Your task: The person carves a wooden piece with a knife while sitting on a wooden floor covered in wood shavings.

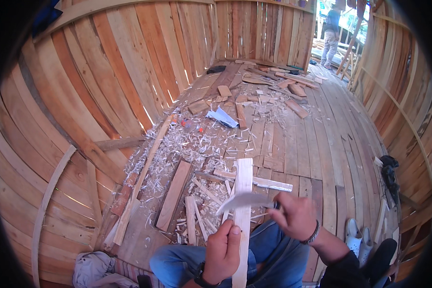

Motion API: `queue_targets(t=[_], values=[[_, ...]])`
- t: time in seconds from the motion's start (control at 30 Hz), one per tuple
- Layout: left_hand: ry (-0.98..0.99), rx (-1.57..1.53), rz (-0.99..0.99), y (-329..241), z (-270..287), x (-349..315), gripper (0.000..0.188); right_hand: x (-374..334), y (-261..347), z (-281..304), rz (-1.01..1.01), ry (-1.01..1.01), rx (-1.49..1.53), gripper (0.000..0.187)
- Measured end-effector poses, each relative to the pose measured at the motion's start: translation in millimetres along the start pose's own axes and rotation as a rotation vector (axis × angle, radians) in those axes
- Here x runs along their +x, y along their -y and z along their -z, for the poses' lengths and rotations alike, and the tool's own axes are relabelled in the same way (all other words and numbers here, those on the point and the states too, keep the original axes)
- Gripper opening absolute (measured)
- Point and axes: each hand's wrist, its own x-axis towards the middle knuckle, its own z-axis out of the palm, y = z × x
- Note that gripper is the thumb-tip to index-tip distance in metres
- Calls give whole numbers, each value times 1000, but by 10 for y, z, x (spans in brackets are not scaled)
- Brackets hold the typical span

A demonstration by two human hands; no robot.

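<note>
My left hand (222, 253) is closed round a pale strip of wood (244, 178) and keeps it upright in front of my crossed legs. In my right hand (296, 217) is the dark handle of a knife (245, 200), whose broad curved blade points left. That blade lies across the face of the strip, just above my left thumb. My right fist looks slightly blurred. Curled wood shavings (177, 150) cover the floor ahead and to the left. Beyond the strip, a light batten (269, 182) lies crosswise on the floorboards.
Left of the strip lie a thick board (174, 196) and a long lath (144, 177). Offcuts (296, 90) are scattered farther off, near a bluish-white sheet (222, 117). Pale clogs (354, 236) stand at right, a grey cloth (93, 270) at left. A person (330, 38) stands beyond the doorway.
</note>
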Motion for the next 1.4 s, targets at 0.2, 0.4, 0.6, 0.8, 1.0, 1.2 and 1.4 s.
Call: queue_targets(t=[0.2,0.4,0.6,0.8,1.0,1.2,1.4], values=[[33,-9,60,4,0,-12,25,-39,21,-22,25,-3,42,28],[47,-7,74,22,7,-20,24,-21,38,-6,82,26,64,25],[52,32,12,18,17,4,22,39,-18,-26,4,7,61,27],[43,71,5,47,23,12,23,167,-83,-82,-31,-20,21,27],[109,33,4,-3,8,4,21,311,-186,5,-238,-50,7,30],[97,11,-4,-17,29,5,20,237,-378,-201,-204,-63,144,29],[46,-88,11,137,27,53,19,52,-485,-338,-548,130,1164,30]])
